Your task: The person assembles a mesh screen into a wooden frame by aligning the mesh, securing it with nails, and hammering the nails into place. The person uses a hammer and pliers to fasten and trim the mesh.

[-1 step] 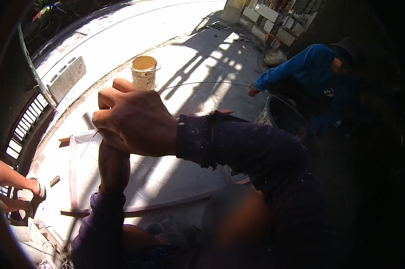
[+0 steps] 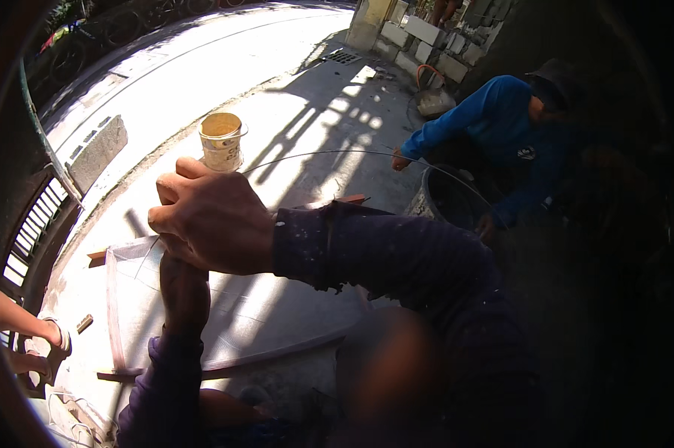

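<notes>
A thin wire [image 2: 314, 153] arcs from my hands toward a co-worker on the right. My right hand [image 2: 216, 216], in a dark sleeve, is closed on it, and a short end slants down past the knuckles. Right below it, touching, my raised left hand [image 2: 185, 293] is closed at the wire too; its fingers are largely hidden behind the right hand. Beneath both lies a wood-edged frame [image 2: 114, 313] covered with pale mesh on the concrete. The co-worker's hand [image 2: 400, 160] is at the wire's middle, their other hand [image 2: 488, 225] near its far stretch.
A worn bucket [image 2: 222, 153] stands beyond my hands. Next to the co-worker in blue [image 2: 494, 112] is a dark tub [image 2: 426, 198]. Another person's legs [image 2: 23, 317] are at left, near a metal gate [image 2: 34, 216] and hollow block [image 2: 101, 153]. Blocks [image 2: 426, 33] are stacked at the back.
The view has shifted a little, so the bucket, frame and co-worker appear slightly lower and farther left. Both my hands keep their hold at the wire.
</notes>
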`<move>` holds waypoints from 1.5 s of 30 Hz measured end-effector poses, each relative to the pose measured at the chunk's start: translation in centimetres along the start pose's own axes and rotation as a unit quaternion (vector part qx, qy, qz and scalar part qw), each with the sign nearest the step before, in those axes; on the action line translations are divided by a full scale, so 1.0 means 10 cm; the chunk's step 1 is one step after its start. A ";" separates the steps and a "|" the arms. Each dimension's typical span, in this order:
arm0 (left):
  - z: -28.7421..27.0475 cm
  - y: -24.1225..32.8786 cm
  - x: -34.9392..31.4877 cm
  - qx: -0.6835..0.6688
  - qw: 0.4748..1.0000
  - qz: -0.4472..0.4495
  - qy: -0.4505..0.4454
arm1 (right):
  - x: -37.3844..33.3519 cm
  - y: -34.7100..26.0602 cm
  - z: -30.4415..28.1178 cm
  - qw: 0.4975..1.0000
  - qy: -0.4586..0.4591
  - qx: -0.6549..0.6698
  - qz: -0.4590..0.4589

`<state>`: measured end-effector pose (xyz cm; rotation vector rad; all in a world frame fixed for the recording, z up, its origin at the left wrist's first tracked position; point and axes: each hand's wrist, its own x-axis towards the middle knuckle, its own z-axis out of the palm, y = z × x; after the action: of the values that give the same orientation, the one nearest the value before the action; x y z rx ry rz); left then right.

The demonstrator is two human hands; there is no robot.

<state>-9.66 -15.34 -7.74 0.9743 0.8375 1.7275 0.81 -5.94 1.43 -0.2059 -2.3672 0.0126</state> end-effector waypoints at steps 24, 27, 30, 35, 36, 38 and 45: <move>-1.21 -1.66 1.91 -0.437 0.770 -0.116 0.449 | -3.34 0.35 -1.84 0.703 -0.229 -0.173 0.650; -1.55 -1.54 2.02 -0.373 0.767 -0.111 0.509 | -3.17 0.79 -2.08 0.667 -0.013 -0.189 0.721; -1.95 -1.08 2.22 -0.380 0.784 -0.064 0.486 | -2.68 0.62 -1.81 0.832 -0.026 -0.061 0.551; -2.74 0.44 2.73 -0.351 0.799 0.020 0.487 | -2.30 -0.83 -0.60 0.710 -0.135 0.428 0.543; -2.81 0.75 2.80 -0.351 0.811 -0.008 0.468 | -2.27 -1.01 -0.34 0.742 -0.135 0.421 0.503; -2.83 1.31 2.87 -0.290 0.848 0.012 0.444 | -2.17 -1.29 0.16 0.883 -0.162 0.322 0.300; -1.40 2.13 2.57 0.191 0.965 -0.081 0.161 | -1.56 -2.09 1.31 0.796 -0.493 0.329 0.126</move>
<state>-36.55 0.72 10.45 0.8493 1.4640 1.6356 -0.21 -28.29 -17.29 -0.1903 -3.1194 1.3566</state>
